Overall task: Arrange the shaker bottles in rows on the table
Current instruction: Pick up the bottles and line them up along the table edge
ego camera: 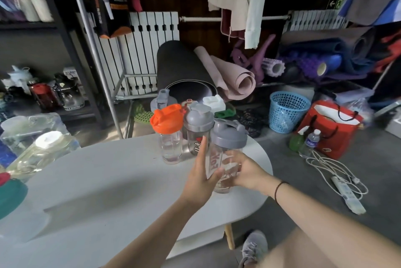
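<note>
A clear shaker bottle with a grey lid [227, 137] stands near the right edge of the white oval table [108, 180]. Both hands are wrapped around its body: my left hand [200, 178] on its left side, my right hand [245, 172] on its right. Behind it stands a second grey-lidded shaker with red print [198, 124]. To that one's left is a clear shaker with an orange lid [168, 128]. Further back are a grey flip-top bottle [162, 99] and a white-lidded one [214, 102], partly hidden.
Clear plastic containers [36, 144] and a green lid [9, 194] crowd the table's left edge. Beyond the table lie rolled yoga mats [186, 72]. On the floor to the right are a blue basket [286, 113], a red bag [329, 128], and a power strip [347, 194].
</note>
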